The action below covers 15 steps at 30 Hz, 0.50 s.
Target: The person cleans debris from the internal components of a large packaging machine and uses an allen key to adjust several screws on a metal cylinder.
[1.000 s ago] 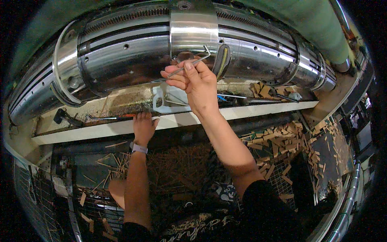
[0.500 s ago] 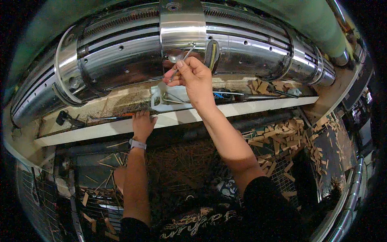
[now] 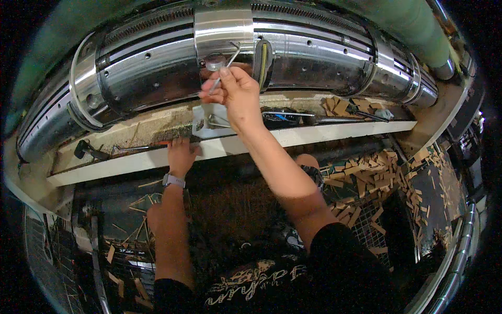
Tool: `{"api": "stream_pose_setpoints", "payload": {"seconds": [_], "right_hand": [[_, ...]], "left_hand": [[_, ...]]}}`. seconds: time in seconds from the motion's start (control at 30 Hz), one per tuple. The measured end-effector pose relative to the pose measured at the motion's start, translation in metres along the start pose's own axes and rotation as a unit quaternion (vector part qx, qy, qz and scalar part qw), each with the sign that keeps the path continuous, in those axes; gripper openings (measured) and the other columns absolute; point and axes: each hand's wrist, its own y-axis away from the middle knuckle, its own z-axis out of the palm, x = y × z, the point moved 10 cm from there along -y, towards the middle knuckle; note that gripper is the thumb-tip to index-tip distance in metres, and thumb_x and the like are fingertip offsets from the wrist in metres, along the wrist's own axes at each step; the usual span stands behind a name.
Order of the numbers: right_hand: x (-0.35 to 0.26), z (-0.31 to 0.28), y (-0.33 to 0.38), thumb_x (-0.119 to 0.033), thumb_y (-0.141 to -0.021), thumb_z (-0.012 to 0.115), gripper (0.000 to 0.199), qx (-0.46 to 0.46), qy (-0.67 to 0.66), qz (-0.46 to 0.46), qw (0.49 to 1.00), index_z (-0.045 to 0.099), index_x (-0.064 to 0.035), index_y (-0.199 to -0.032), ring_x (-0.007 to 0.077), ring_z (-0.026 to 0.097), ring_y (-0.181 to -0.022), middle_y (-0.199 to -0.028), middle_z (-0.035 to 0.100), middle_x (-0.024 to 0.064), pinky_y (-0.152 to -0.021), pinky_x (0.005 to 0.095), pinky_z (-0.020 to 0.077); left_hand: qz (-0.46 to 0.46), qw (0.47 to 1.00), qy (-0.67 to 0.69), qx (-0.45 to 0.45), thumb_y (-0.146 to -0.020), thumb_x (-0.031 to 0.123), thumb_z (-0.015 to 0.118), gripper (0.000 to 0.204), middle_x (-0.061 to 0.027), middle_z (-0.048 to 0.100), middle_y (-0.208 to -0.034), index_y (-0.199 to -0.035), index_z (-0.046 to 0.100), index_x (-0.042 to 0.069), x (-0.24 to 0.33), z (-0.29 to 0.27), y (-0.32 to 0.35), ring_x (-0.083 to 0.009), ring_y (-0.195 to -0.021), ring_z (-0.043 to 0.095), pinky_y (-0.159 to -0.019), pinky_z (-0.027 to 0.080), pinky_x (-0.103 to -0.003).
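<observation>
A large shiny steel cylinder lies across the top of the view, with a bright metal band round its middle. My right hand is raised against that band and grips a thin L-shaped metal key, whose tip points up at the band. My left hand rests flat on the front edge of the white ledge below the cylinder, next to an orange-handled tool. A watch sits on my left wrist.
On the ledge lie a black-handled tool, a clear plastic bag, a dark tray and long metal tools. Cardboard offcuts litter the mesh floor on the right. A green roller runs behind the cylinder.
My right hand has slid left along the cylinder with the key, from beside the dark oval fitting to the bright middle band. My left hand has stayed on the ledge.
</observation>
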Motion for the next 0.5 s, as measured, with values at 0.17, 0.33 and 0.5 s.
{"api": "stream_pose_setpoints", "payload": {"seconds": [0.17, 0.33, 0.5], "right_hand": [[-0.014, -0.012, 0.01, -0.018, -0.092, 0.049, 0.021, -0.005, 0.117, -0.005, 0.993, 0.055, 0.0008, -0.083, 0.0136, 0.06, -0.054, -0.068, 0.062, 0.0096, -0.047, 0.0226, 0.0466], [-0.045, -0.024, 0.013, -0.016, -0.089, 0.054, 0.018, -0.01, 0.255, -0.067, 0.964, 0.057, 0.0001, -0.081, 0.0099, 0.06, -0.055, -0.067, 0.063, 0.0077, -0.045, 0.0215, 0.0429], [-0.045, -0.026, 0.008, -0.018, -0.089, 0.055, 0.02, -0.012, 0.277, -0.066, 0.958, 0.057, -0.0002, -0.079, 0.0102, 0.059, -0.054, -0.065, 0.063, 0.0073, -0.045, 0.0225, 0.0441]], "left_hand": [[0.003, 0.998, -0.025, 0.051, -0.071, 0.039, 0.068, 0.041, -0.0126, 0.06, -0.093, -0.091, 0.06, 0.004, -0.009, -0.007, 0.003, -0.0301, -0.096, 0.054, -0.087, 0.038, -0.046], [-0.051, 0.997, -0.029, -0.044, -0.073, 0.047, 0.063, 0.051, -0.0115, 0.062, -0.102, -0.099, 0.061, 0.004, -0.002, -0.003, -0.007, -0.0299, -0.101, 0.053, -0.09, 0.038, -0.047], [-0.091, 0.991, -0.019, -0.097, -0.07, 0.054, 0.063, 0.059, -0.0132, 0.061, -0.104, -0.102, 0.061, 0.005, -0.014, 0.01, -0.01, -0.0308, -0.107, 0.051, -0.093, 0.037, -0.046]]}}
